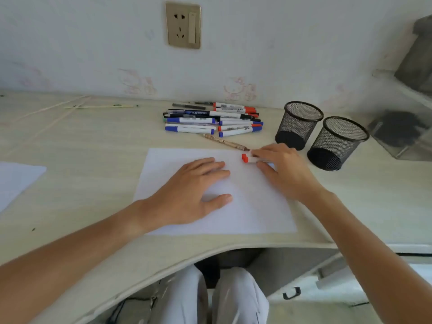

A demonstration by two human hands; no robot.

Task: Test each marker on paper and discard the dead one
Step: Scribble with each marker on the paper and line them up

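A white sheet of paper [252, 206] lies flat on the desk in front of me. My left hand [189, 195] rests on it, palm down with the fingers straight. At the sheet's far right corner my right hand [282, 169] grips a white marker with a red cap [247, 158] that lies on the paper, its cap pointing left. A pile of several markers [210, 120] with blue, red and black caps sits behind the paper. One brown patterned pen [224, 142] lies slantwise between the pile and the sheet.
Two black mesh pen cups [299, 122] [336, 141] stand at the right, beyond my right hand. A second sheet of paper [16, 181] lies at the left edge. Thin sticks [100, 106] lie at the back left. A clear box [402, 134] sits far right.
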